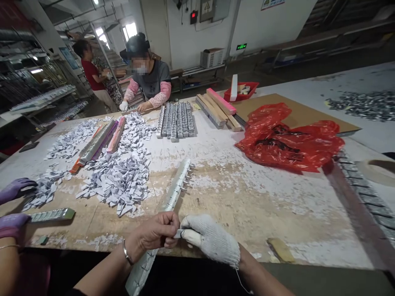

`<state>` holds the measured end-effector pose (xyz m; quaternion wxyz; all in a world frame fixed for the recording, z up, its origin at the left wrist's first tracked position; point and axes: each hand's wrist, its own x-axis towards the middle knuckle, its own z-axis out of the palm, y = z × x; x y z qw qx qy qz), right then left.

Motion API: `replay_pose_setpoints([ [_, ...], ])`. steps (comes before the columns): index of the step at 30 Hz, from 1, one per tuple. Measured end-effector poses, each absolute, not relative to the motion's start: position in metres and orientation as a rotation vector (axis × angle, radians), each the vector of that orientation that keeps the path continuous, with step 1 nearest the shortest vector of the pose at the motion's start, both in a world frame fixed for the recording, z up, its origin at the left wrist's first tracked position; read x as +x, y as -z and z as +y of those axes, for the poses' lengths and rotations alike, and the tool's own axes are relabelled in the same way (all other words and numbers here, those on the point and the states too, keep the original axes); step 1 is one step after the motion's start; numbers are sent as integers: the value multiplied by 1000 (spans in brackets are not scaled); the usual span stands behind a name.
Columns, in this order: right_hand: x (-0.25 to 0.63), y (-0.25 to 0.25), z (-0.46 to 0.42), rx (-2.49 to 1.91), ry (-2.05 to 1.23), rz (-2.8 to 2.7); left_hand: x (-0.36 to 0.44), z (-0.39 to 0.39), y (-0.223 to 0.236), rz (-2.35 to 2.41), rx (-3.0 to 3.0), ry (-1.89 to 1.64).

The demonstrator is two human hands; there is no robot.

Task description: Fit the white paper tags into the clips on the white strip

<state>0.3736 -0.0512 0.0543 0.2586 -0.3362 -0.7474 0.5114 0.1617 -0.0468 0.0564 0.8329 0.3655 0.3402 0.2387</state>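
My left hand (159, 232) is bare, wears a bracelet, and pinches a small whitish flat piece (179, 234) between thumb and fingers. From the other side my right hand (210, 238), in a white knitted glove, grips the same piece; its far end is hidden by the fingers. Beneath my hands a long silvery strip (176, 185) with small dark prongs along its edge runs from the tabletop over the front edge towards me. Left of it lies a big heap of small white flat pieces (123, 179).
A co-worker's purple-gloved hands (18, 189) are at the left, near a silvery bar (51, 215). Several wrapped bars (177, 119) lie farther back, before a masked person (148, 78). At right are a red plastic bag (286, 139) and a prong-lined strip (367, 193).
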Motion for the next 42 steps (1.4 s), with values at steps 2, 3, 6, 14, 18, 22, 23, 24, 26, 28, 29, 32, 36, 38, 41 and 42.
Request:
replay_pose_setpoints([
  [2,371,-50,-49,-1008,-1247,-2013,170,-49,-56,884,912,-630],
  [3,370,-48,-47,-1075,-1158,-2015,174,-50,-57,1005,1051,-701],
  [6,364,-41,-38,-1229,-1067,-2057,182,-49,-58,1312,1570,-774],
  [14,349,-16,10,-1854,-564,-2314,160,9,-32,1810,2048,-484],
  [18,340,9,12,-1834,-320,-2456,157,22,-14,1720,2077,-429],
  [22,337,14,10,-1739,-257,-2534,157,20,-7,1666,2084,-449],
  [23,336,13,11,-1742,-266,-2549,157,19,-6,1653,2086,-449],
  [24,335,11,12,-1752,-283,-2564,157,18,-6,1641,2089,-448],
  [26,333,5,17,-1768,-330,-2603,157,18,-7,1632,2098,-449],
  [28,330,0,23,-1771,-369,-2628,157,17,-9,1638,2108,-446],
  [29,330,-2,25,-1775,-388,-2622,157,18,-11,1637,2118,-436],
  [32,333,-6,29,-1820,-509,-2492,148,24,-23,1662,2176,-326],
  [36,348,-8,25,-1849,-693,-2246,118,43,-43,1950,2341,196],
  [38,354,-8,20,-1819,-726,-2202,102,53,-52,1973,2390,391],
  [41,357,-5,10,-1780,-735,-2146,90,62,-62,1878,2435,447],
  [42,357,-3,6,-1763,-742,-2117,88,64,-65,1842,2459,458],
])
